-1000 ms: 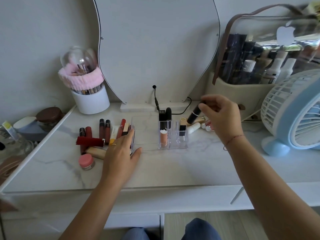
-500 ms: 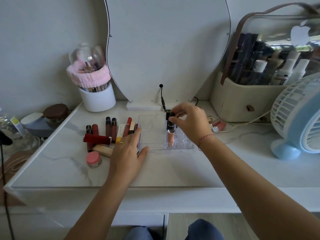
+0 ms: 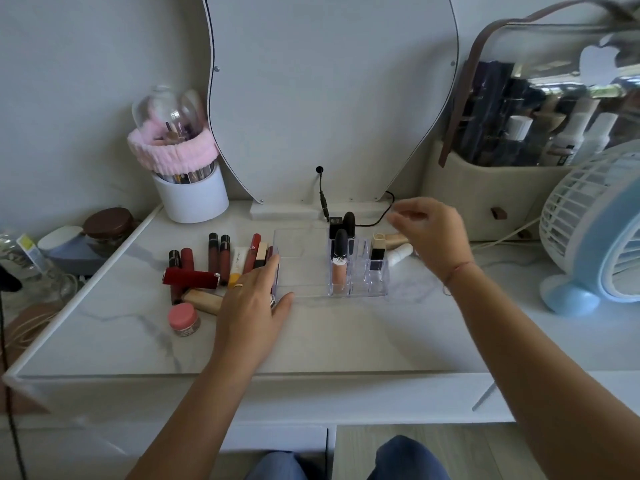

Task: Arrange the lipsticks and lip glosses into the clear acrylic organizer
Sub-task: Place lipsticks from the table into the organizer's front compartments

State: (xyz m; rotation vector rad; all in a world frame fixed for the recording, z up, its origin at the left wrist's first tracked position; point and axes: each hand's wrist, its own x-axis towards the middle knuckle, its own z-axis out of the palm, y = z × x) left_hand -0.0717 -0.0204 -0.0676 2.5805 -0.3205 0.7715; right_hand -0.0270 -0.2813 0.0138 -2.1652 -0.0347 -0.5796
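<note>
The clear acrylic organizer [image 3: 301, 271] lies on the white marble tabletop. Its right-hand slots hold upright items: a black-capped peach lip gloss [image 3: 338, 261], two black lipsticks [image 3: 348, 223] behind it, and a gold-capped black tube [image 3: 377, 254]. My left hand [image 3: 254, 299] rests flat against the organizer's left end, holding nothing. My right hand [image 3: 429, 237] hovers empty, fingers apart, just right of the organizer, over a beige tube [image 3: 396, 240] and a white tube [image 3: 400, 255]. Several red and dark lipsticks and glosses [image 3: 214, 261] lie in a pile to the left.
A pink-lidded jar [image 3: 183, 318] sits near the pile. A white brush holder with a pink band [image 3: 188, 188] stands back left, a mirror [image 3: 329, 98] behind, a cosmetics bag [image 3: 519, 150] and a blue fan [image 3: 595, 230] at right. A black cable [image 3: 323, 199] hangs behind the organizer.
My right hand set a black lipstick into a rear slot of the organizer, let go, and moved right. My left hand stayed at the organizer's left end.
</note>
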